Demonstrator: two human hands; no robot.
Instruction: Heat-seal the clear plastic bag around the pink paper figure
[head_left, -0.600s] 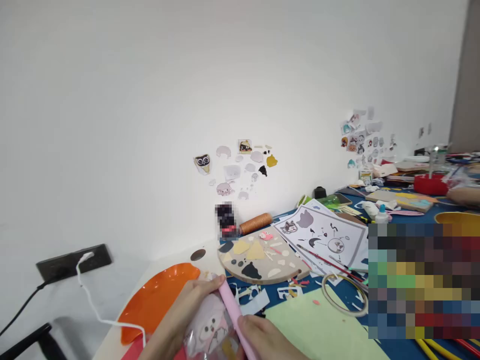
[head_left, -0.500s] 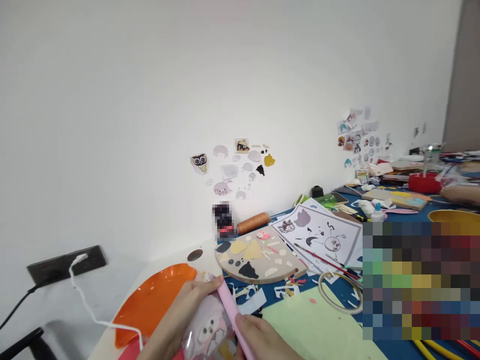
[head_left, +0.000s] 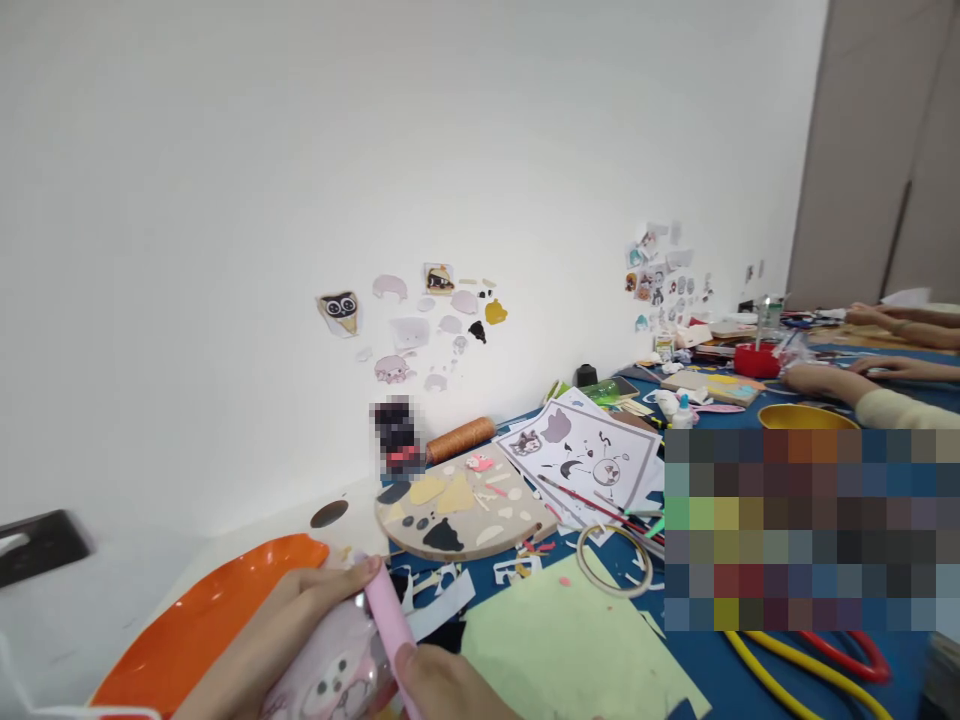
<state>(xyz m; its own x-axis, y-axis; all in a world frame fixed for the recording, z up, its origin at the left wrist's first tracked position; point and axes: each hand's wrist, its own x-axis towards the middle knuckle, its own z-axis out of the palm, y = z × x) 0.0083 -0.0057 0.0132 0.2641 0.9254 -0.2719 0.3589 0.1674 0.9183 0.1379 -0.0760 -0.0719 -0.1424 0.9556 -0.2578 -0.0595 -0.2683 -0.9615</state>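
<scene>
At the bottom of the view, my left hand (head_left: 319,597) closes around the upper end of a long pink tube-like strip (head_left: 389,612). Lower down the same strip, my right hand (head_left: 442,682) grips it with the thumb on top. Beside it, under my left forearm, lies a shiny clear-wrapped piece printed with a pale cartoon animal (head_left: 330,672). Its lower part runs out of view. Whether the strip is joined to this piece I cannot tell.
An orange plate (head_left: 202,620) lies left of my hands. Beyond are a board with cut shapes (head_left: 457,535), printed sheets (head_left: 581,450), a green sheet (head_left: 570,650), a tape ring (head_left: 583,570) and yellow-handled scissors (head_left: 780,665). A co-worker's arm (head_left: 840,385) reaches in at right.
My view has turned right, so the table things sit further left and co-workers' arms now show. Both hands keep their hold on the pink strip.
</scene>
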